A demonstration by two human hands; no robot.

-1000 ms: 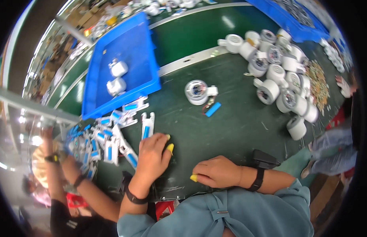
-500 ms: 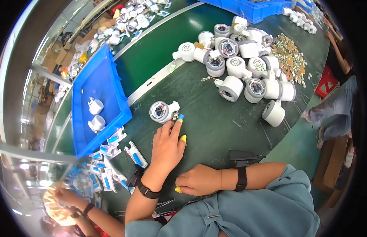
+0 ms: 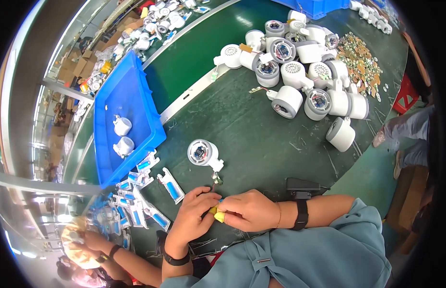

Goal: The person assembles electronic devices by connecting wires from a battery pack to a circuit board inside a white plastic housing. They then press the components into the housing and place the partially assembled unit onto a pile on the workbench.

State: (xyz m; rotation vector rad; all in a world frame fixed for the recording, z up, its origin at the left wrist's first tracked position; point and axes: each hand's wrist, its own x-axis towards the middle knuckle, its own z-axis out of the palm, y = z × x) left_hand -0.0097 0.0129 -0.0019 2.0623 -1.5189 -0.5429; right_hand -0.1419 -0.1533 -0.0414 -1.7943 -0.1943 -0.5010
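My left hand (image 3: 190,217) and my right hand (image 3: 251,210) meet near the table's front edge, fingertips pinched together. Yellow finger covers show where they touch, with a bit of blue beside them. Whatever is between the fingertips is hidden. Just beyond my left fingers lies a round white housing (image 3: 211,154) with a grey rim and a circuit board inside its open face. A small circuit board (image 3: 216,178) sits by its neck, and a thin reddish wire runs from there toward my left fingers.
Left of my hands lie several white holders with blue cells (image 3: 171,186). Behind them stands a blue tray (image 3: 155,132) with two white parts. Many white housings (image 3: 287,102) are heaped at the back right, beside a pile of small boards (image 3: 357,60). Another person's hands (image 3: 95,242) work at lower left.
My left hand has drawn back from the housing to my right hand, and their fingertips now meet. The housing has turned, its neck now pointing toward me, with the small board nearer my hands.
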